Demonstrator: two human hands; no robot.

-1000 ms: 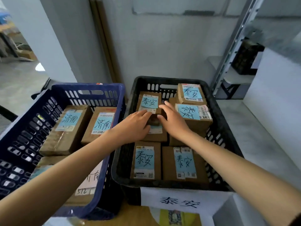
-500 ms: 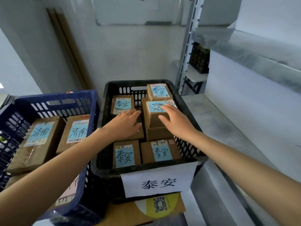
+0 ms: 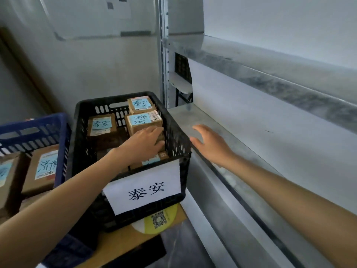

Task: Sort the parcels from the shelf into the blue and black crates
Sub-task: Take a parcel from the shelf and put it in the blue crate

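Sorting at the shelf: the person's left hand [image 3: 144, 143] rests with loosely bent fingers on the near edge of a brown parcel [image 3: 144, 120], which is stacked among others inside the black crate [image 3: 177, 140]. It does not look like a firm grasp. The right hand [image 3: 209, 145] is spread and holds nothing, low over the grey shelf [image 3: 251, 151] just past the crate's right wall. Whether the palm touches the board cannot be told.

From the black crate the shelf lies at three o'clock, and its long board runs from about twelve o'clock back towards five. That makes the right hand much the nearer for any next pick. No unsorted parcel shows on the stretch in view, so the reach probably goes farther along the board. The blue crate [image 3: 61, 144], also holding labelled parcels, sits at nine o'clock, beyond the left forearm. A paper sign [image 3: 144, 187] hangs on the black crate's front.
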